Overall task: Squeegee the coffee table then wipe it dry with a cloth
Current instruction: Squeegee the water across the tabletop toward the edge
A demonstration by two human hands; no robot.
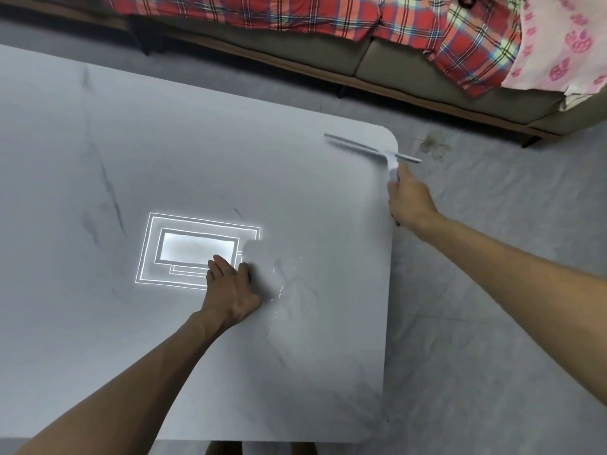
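1. Coffee table (pixel 131 323): pale marble-look top, glossy, fills the left and middle of the view. A ceiling-light reflection (pixel 197 249) sits mid-top.
2. Left hand (pixel 231 287): palm down on the top just right of that glare, fingers mostly straight, gripping nothing. Reads as a brace.
3. Wet streaks (pixel 281 290): thin glints just right of the left hand. Extent is hard to judge against the gloss, so there may be more film than shows.
4. Squeegee (pixel 368 149): at the far right corner of the table. The blade lies across the corner and one end overhangs the right edge.
5. Right hand (pixel 409 205): fingers wrapped round the squeegee's short handle, just off the table's right edge, arm reaching in from the right.
6. Handling call: the tool looks light and rigid, with a soft rubber lip. Hold it at the handle only and tilt it so the lip bears evenly. The top is slick and hard, so the blade will glide, and a hard angle risks chatter. Water pushed off the corner lands on the floor (pixel 492 290).
7. Pink patterned fabric (pixel 565 44): on the sofa (pixel 377 60), far right, well apart from the table. No drying cloth is on the top, so the wipe step is not yet started.
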